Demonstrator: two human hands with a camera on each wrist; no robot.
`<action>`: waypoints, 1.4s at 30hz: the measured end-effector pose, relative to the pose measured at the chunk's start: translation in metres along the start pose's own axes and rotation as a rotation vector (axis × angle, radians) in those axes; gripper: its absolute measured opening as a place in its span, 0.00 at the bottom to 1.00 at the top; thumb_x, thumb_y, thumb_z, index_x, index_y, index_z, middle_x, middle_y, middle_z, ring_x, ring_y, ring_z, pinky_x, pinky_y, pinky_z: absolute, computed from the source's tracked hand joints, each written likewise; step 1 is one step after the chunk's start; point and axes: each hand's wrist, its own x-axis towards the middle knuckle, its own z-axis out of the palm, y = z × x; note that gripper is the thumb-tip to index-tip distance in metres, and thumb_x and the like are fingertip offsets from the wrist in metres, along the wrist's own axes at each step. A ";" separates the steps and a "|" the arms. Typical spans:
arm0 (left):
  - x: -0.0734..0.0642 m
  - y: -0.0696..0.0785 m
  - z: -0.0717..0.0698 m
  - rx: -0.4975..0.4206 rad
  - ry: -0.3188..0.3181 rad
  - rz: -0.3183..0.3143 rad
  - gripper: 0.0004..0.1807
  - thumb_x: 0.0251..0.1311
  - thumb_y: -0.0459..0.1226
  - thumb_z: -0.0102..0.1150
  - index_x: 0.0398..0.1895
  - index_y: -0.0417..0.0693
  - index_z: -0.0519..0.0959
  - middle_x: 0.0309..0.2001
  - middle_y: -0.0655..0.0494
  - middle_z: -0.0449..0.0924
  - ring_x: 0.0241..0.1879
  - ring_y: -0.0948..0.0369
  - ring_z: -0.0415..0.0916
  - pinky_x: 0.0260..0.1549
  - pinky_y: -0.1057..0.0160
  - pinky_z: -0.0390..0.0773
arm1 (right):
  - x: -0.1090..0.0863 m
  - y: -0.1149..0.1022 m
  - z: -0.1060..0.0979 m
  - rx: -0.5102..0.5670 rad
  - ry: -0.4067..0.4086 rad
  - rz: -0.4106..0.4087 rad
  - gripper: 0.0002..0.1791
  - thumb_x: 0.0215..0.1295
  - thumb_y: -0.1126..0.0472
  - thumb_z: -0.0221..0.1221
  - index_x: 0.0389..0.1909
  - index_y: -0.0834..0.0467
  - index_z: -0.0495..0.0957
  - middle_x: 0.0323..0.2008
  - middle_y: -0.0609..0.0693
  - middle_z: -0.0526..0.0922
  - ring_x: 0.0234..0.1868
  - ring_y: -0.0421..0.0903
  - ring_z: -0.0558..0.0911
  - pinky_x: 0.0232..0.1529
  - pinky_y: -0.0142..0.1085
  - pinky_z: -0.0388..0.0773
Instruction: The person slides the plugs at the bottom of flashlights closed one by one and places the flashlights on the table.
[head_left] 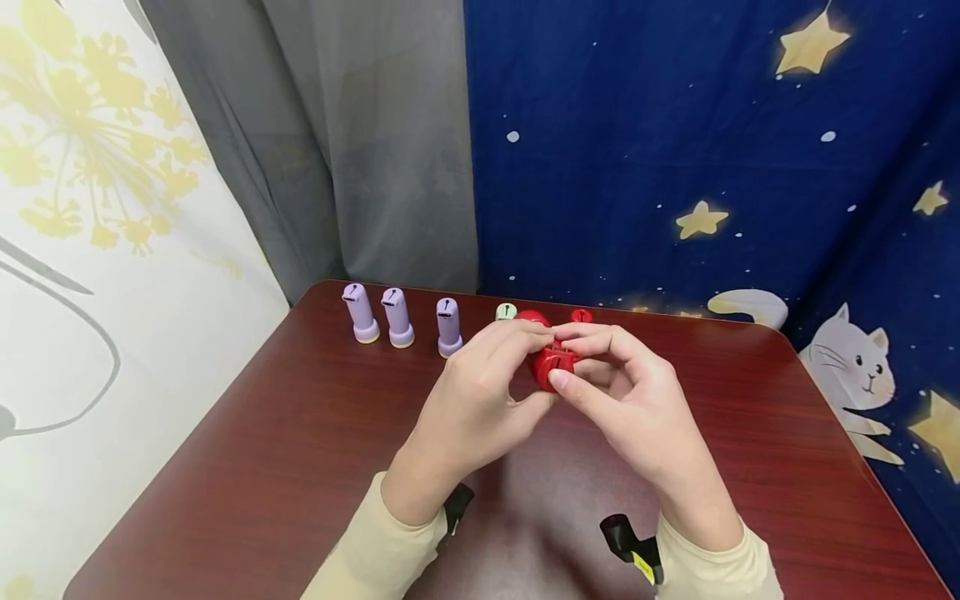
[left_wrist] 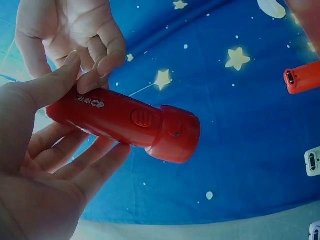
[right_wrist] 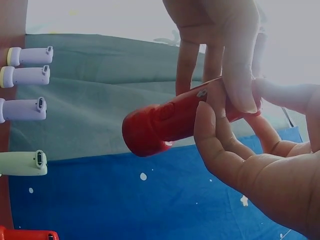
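Observation:
Both hands hold a red flashlight [head_left: 553, 367] up over the table, its tail end turned toward the head camera. In the left wrist view the flashlight [left_wrist: 120, 117] lies slanted, its wide head away from the palms and a ribbed slide switch on its side. My left hand [head_left: 480, 392] grips the body between thumb and fingers. At the tail end, the fingers and thumb of my right hand [head_left: 637, 400] pinch the flashlight [right_wrist: 175, 120]. Fingers hide part of the tail.
Along the table's back stand three lilac flashlights [head_left: 362, 313], [head_left: 397, 318], [head_left: 448, 327], then a pale green flashlight [head_left: 506, 311] and another red flashlight [head_left: 581, 316]. The dark red wooden table [head_left: 300, 467] meets a grey curtain [head_left: 405, 142] and a blue star curtain [head_left: 600, 167].

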 end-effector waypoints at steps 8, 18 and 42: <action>-0.002 0.000 0.000 0.000 -0.021 -0.014 0.20 0.54 0.30 0.76 0.52 0.38 0.84 0.54 0.47 0.88 0.58 0.55 0.85 0.67 0.63 0.81 | -0.001 0.000 0.000 -0.006 -0.031 -0.003 0.14 0.66 0.74 0.68 0.49 0.68 0.77 0.63 0.56 0.81 0.50 0.45 0.91 0.50 0.31 0.89; -0.002 -0.001 -0.001 -0.017 -0.003 -0.021 0.21 0.56 0.30 0.75 0.53 0.38 0.84 0.52 0.48 0.88 0.56 0.55 0.85 0.63 0.64 0.83 | -0.002 -0.002 0.003 -0.097 -0.015 0.021 0.16 0.70 0.68 0.67 0.56 0.61 0.80 0.63 0.52 0.82 0.51 0.42 0.90 0.52 0.29 0.87; 0.002 0.000 -0.001 -0.037 0.025 -0.068 0.19 0.57 0.34 0.76 0.52 0.42 0.84 0.50 0.50 0.87 0.52 0.57 0.83 0.55 0.65 0.86 | -0.002 0.001 0.011 -0.104 -0.002 0.005 0.27 0.65 0.69 0.72 0.63 0.59 0.74 0.56 0.52 0.85 0.43 0.44 0.91 0.46 0.34 0.90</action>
